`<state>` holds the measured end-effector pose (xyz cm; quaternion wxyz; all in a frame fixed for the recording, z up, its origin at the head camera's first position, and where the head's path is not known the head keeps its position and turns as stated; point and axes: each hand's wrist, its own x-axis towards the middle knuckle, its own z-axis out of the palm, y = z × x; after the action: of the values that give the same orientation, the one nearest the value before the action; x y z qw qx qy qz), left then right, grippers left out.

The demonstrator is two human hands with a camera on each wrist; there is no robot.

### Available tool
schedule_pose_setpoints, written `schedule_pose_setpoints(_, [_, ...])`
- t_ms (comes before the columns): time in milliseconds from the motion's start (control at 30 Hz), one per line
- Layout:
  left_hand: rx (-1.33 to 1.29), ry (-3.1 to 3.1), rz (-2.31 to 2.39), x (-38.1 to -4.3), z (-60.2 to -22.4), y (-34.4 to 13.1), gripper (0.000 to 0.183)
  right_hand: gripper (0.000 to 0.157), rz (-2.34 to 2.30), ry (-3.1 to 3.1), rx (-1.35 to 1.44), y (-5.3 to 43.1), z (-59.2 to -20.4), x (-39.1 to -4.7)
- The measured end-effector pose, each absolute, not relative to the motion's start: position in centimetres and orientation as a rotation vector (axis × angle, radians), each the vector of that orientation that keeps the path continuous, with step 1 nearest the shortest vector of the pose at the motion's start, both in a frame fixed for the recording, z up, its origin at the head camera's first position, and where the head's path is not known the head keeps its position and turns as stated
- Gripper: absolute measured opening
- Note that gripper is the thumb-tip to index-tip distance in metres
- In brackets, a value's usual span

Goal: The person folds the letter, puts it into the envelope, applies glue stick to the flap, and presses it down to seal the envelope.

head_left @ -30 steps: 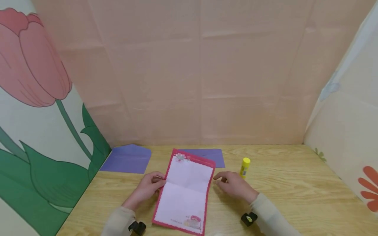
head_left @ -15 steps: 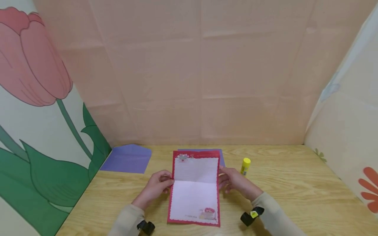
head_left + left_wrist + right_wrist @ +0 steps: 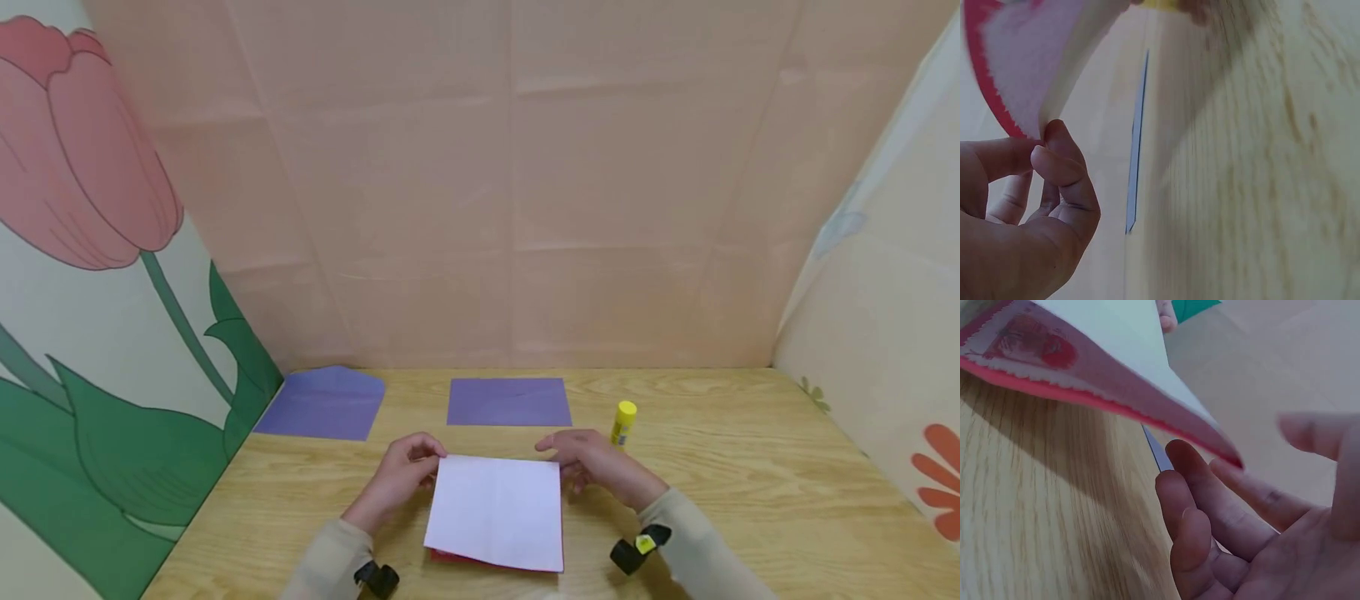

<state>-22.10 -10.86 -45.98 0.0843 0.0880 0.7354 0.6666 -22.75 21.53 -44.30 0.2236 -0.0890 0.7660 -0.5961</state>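
Note:
A sheet of letter paper [image 3: 495, 512] with a red border is folded over, its plain white back facing up and the crease on the far side. At the crease's left end, my left hand [image 3: 408, 471] pinches the paper between thumb and finger. My right hand [image 3: 592, 467] is at the far right corner; in the right wrist view its fingers [image 3: 1229, 519] spread loosely, one fingertip right at the paper's tip. A printed picture [image 3: 1035, 340] shows inside the fold in that view.
Behind the paper lies a purple envelope [image 3: 510, 402], with another purple envelope [image 3: 322, 406] at the back left. An upright yellow glue stick [image 3: 623, 422] stands just beyond my right hand. The wooden table [image 3: 750, 483] ends at a beige backdrop [image 3: 510, 208].
The open sheet was straightened between both hands, then its far half came down toward me over the near half. The envelope behind is uncovered. My right thumb side has lifted off the edge.

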Motion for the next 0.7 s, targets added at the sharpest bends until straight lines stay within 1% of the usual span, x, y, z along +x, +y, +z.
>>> schedule_pose_setpoints(333, [0.230,2.223,1.980,-21.9,-46.0,-10.7,0.011,0.024,-1.600,2.222,-0.332,21.2,-44.8,-22.6])
schedule_pose_setpoints(500, [0.197,2.230,1.933,-21.9,-45.9,-10.7,0.018,0.020,-1.593,2.266,-0.294,21.1,-44.7,-22.5])
schedule_pose_setpoints(700, [0.211,2.275,1.869,-21.9,-45.9,-10.5,0.027,0.018,-1.632,2.334,-0.176,20.5,-44.5,-22.5])
